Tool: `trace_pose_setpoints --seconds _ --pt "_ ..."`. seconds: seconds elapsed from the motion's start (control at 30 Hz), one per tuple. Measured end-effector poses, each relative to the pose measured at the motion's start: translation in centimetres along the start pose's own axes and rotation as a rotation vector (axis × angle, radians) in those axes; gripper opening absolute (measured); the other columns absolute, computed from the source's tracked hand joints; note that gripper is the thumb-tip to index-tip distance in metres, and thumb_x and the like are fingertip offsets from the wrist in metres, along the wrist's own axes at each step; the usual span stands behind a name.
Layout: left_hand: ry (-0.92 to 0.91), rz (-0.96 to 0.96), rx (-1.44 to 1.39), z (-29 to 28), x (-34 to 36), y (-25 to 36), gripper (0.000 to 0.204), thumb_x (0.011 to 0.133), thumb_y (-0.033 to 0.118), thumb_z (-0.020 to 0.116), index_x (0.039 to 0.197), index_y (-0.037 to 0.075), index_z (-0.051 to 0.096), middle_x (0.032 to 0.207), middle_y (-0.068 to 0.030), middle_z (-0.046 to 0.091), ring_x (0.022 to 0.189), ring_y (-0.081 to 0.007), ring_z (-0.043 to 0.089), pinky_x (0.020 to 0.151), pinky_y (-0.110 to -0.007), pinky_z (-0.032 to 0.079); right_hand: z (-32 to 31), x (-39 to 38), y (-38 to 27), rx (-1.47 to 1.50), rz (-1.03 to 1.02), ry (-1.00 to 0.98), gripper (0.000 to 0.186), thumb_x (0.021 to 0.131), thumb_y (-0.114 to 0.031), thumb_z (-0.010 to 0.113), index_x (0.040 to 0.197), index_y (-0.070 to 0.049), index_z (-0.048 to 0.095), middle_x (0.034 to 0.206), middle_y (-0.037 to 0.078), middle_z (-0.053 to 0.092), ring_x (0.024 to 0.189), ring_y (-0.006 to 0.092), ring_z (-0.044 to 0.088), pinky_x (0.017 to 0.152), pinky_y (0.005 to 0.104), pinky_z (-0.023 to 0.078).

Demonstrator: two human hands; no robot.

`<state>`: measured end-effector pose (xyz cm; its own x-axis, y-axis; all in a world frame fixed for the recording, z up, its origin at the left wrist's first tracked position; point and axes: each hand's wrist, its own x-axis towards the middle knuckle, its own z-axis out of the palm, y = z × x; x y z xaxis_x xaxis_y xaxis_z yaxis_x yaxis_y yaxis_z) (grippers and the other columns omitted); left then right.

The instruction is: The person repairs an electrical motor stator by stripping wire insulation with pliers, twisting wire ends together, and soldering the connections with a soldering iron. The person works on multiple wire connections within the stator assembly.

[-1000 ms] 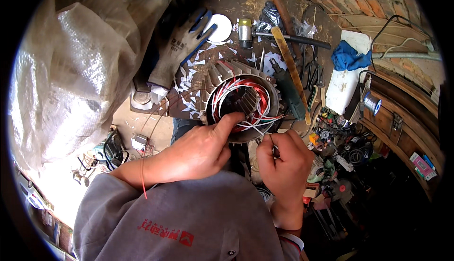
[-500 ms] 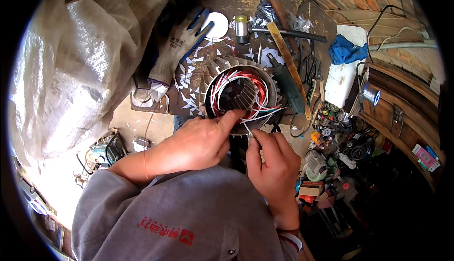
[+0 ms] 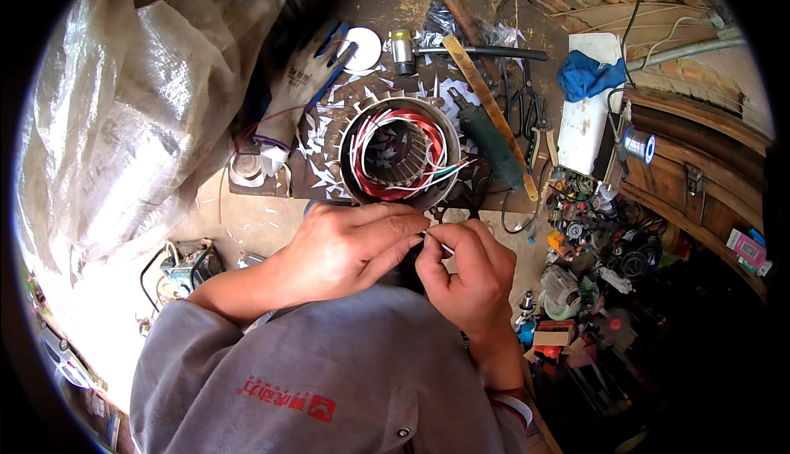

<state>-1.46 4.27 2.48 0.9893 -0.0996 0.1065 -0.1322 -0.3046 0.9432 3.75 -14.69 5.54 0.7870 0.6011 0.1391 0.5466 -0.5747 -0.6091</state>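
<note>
A metal motor stator [image 3: 349,176] stands on the bench before me, lined with red windings [image 3: 437,139] and white sleeved wires [image 3: 357,163]. Several wire ends poke out over its right side. Just in front of its near rim, both my hands meet at the fingertips. My left hand [image 3: 350,242] is closed, its thumb and forefinger pinched; what lies between them is too small to make out. Pinched in my right hand [image 3: 471,269] is a thin white strand [image 3: 447,248], mostly hidden by the fingers.
White paper scraps litter the bench around the stator. Behind stand a glove [image 3: 290,96], a white disc [image 3: 362,48] and a hammer [image 3: 403,53]. A wooden strip [image 3: 485,104] and a dark green tool [image 3: 490,145] lie right. Plastic sheeting [image 3: 156,125] fills the left; a wire spool [image 3: 639,145] hangs right.
Both hands have drawn back from the stator's near rim toward me, and their fingertips have come together. My left forefinger no longer reaches onto the wires. The whole view has shifted slightly.
</note>
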Motion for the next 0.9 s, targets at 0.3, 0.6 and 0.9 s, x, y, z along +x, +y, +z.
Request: trace_pose_setpoints --seconds 0.3,0.6,0.9 --pt "-0.033 -0.19 0.072 6.0 -2.2 3.3 0.005 0.085 0.002 0.069 0.09 0.002 0.069 0.082 -0.009 0.069 0.059 -0.0217 0.066 0.053 -0.033 0.052 -10.4 -1.6 4.6 0.024 0.026 -0.318 0.009 0.087 -0.014 0.075 0.092 -0.007 0.071 0.075 0.006 0.061 0.071 0.0287 0.065 0.061 0.0404 0.051" --pt "0.318 -0.771 -0.708 16.2 1.6 2.7 0.018 0.107 0.018 0.054 0.101 0.003 0.063 0.084 -0.0043 0.072 0.047 -0.0062 0.053 0.043 -0.021 0.04 -9.7 7.1 16.7 -0.36 -0.391 0.262 0.017 0.09 -0.012 0.072 0.106 -0.011 0.077 0.101 0.01 0.071 0.106 0.0276 0.066 0.107 0.0472 0.04" --pt "0.769 -0.723 -0.704 19.6 1.5 2.2 0.017 0.106 0.018 0.057 0.101 0.004 0.064 0.082 -0.0057 0.071 0.048 -0.0054 0.046 0.044 -0.022 0.035 -2.9 -0.9 30.7 -0.323 0.422 0.038 0.057 0.089 -0.039 0.076 0.13 0.0 0.063 0.12 0.022 0.063 0.112 0.0417 0.062 0.097 0.0496 0.05"
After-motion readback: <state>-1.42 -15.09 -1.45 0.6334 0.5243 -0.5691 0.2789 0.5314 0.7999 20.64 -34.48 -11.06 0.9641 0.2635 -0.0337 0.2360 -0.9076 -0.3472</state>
